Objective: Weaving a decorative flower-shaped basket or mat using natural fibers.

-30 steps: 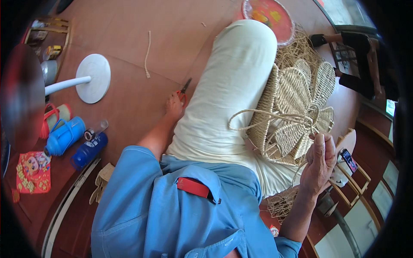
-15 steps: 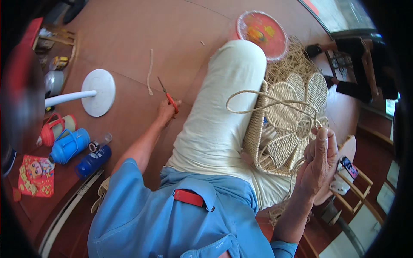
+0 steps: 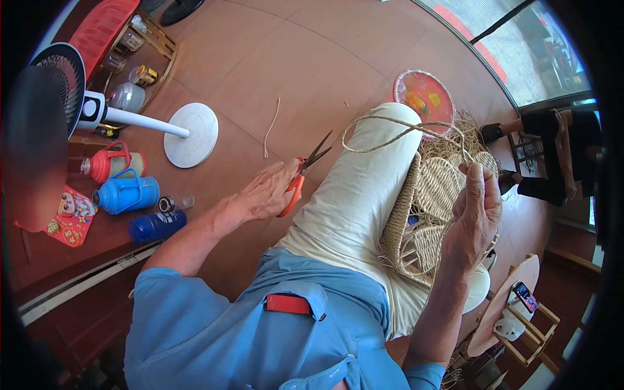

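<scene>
While my left hand (image 3: 265, 190) grips open-bladed scissors (image 3: 298, 182), my right hand (image 3: 476, 208) pinches a cord (image 3: 379, 148), its loop uncut, by a basket (image 3: 398, 224) that looks largely woven.

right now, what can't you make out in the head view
All in the head view:
Pinched part of the rope: hidden by the right hand.
Finger placement on the scissors: partly hidden by the left hand.
Inside of the woven basket: mostly covered.
Shape at left: blurred.
Phone screen: too small.
</scene>
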A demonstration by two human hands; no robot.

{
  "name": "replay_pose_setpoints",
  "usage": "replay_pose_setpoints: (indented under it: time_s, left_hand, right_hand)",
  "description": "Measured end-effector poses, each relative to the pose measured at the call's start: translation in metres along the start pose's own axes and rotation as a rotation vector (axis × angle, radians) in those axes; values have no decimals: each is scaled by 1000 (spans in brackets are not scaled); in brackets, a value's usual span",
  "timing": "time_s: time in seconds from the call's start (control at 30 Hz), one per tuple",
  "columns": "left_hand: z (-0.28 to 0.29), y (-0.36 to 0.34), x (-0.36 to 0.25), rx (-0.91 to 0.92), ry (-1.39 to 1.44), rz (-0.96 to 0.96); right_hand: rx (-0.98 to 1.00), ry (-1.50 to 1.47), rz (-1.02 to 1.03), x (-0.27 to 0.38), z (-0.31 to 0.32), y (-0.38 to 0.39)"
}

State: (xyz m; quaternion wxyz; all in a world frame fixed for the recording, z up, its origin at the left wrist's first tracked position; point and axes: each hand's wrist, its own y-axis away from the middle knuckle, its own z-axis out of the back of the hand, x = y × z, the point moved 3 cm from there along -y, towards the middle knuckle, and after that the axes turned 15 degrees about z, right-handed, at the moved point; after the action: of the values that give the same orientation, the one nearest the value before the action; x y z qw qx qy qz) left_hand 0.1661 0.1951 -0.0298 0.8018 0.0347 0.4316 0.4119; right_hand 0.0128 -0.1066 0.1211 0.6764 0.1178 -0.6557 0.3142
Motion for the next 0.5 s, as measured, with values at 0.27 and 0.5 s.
replay_pose_setpoints:
  time_s: [0.27, 0.5]
  left_hand:
    - [7, -7, -26, 20, 39, -132]
    - [11, -4, -36, 18, 78, -120]
  right_hand:
    - [88, -29, 15, 2, -8, 10]
    - [99, -12, -34, -1, -5, 18]
